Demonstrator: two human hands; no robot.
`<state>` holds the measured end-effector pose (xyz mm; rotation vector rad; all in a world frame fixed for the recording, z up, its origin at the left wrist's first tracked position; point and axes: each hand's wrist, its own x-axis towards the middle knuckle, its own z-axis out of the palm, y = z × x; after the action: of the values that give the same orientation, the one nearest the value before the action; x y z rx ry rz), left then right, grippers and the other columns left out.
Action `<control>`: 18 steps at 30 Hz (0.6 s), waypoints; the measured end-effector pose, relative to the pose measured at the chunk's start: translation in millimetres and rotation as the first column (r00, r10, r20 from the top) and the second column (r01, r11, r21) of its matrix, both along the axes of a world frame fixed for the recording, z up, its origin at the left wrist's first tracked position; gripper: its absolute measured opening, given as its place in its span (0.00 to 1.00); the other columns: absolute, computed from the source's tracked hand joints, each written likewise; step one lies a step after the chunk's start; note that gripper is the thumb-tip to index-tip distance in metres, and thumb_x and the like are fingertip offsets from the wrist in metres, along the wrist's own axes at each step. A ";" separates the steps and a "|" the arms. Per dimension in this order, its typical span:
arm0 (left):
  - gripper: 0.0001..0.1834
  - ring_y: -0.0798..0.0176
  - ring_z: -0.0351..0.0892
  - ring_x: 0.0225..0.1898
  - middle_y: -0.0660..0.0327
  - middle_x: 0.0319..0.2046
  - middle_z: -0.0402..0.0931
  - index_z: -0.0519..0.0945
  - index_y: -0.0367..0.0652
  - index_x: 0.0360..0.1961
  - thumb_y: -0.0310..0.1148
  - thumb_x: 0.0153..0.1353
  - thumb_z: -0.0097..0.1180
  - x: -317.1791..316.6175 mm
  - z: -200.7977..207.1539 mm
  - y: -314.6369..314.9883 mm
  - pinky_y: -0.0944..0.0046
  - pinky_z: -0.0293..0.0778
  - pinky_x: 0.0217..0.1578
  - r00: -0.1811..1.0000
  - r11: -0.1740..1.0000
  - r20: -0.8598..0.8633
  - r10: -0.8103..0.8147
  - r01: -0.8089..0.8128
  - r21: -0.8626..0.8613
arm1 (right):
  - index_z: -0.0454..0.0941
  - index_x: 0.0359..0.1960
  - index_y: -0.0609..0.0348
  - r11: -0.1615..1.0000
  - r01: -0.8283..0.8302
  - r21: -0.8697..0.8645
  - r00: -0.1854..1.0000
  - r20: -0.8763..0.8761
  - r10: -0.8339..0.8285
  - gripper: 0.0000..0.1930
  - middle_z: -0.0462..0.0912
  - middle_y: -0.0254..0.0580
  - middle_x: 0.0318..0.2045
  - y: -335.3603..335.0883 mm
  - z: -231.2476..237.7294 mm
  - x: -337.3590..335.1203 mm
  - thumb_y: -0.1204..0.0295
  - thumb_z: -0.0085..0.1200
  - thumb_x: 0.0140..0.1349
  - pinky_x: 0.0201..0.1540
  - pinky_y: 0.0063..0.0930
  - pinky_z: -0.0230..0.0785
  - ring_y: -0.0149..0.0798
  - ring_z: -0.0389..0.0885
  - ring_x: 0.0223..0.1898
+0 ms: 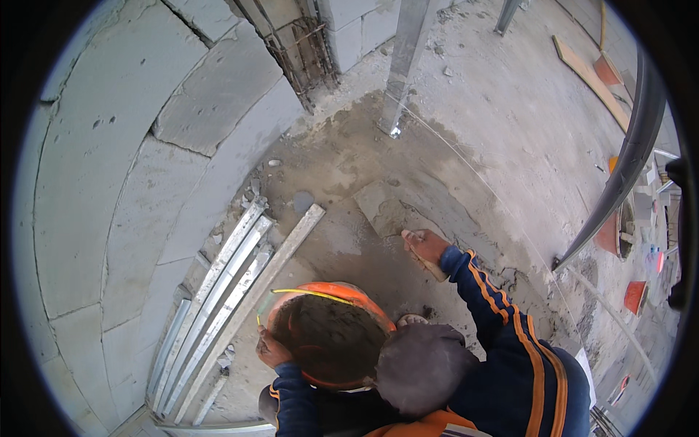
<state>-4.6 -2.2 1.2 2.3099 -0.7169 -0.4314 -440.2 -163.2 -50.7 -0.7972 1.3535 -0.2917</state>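
Observation:
My left hand (271, 349) is closed at the left side of an orange tub (375, 309), on the lower end of a thin yellow-green strip (320, 293) that curves over the rim. Dark grey wet mortar (328, 335) lies in the tub. My right hand (426, 246) reaches forward over the wet floor, its fingers closed around a thin tan flat-edged tool (435, 271); its exact kind is hidden by the hand. Just beyond that hand is a smeared, straight-edged patch of mortar (408, 204).
Several long metal bars (218, 291) lie at left, beside a grey block wall (87, 197). Upright metal posts (399, 80) rise ahead, near exposed rebar (306, 51). A string (480, 175) crosses the floor; a dark curved beam (633, 160) and orange containers (635, 296) are at right.

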 end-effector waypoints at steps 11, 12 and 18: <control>0.34 0.53 0.81 0.32 0.40 0.32 0.84 0.82 0.20 0.41 0.50 0.74 0.44 1.2 0.4 0.0 0.52 0.74 0.38 0.999 1.000 -0.010 -0.032 0.032 0.000 | 0.68 0.31 0.51 0.712 0.586 0.386 0.562 0.439 -0.701 0.26 0.69 0.34 0.17 -29.2 -56.6 43.6 0.40 0.43 0.70 0.20 0.40 0.68 0.39 0.69 0.14; 0.34 0.53 0.81 0.31 0.41 0.31 0.84 0.82 0.20 0.40 0.50 0.74 0.44 1.9 -0.6 -0.3 0.52 0.74 0.38 0.999 0.999 0.004 -0.045 0.045 0.000 | 0.69 0.33 0.52 0.756 0.540 0.370 0.599 0.462 -0.654 0.26 0.70 0.36 0.17 -48.1 -60.7 57.0 0.40 0.44 0.69 0.19 0.41 0.68 0.40 0.69 0.13; 0.34 0.56 0.76 0.26 0.44 0.25 0.83 0.83 0.23 0.36 0.51 0.74 0.44 2.4 -0.2 -0.7 0.52 0.72 0.34 0.996 0.999 0.069 -0.049 0.047 0.019 | 0.71 0.32 0.54 0.937 0.313 0.154 0.840 0.415 -0.349 0.25 0.73 0.39 0.18 -140.3 -67.2 118.0 0.42 0.44 0.69 0.18 0.43 0.69 0.41 0.73 0.14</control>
<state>-2.2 -2.9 1.0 2.3377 -0.8067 -0.3823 -322.3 -303.5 -117.9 -0.3882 1.0583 -0.6474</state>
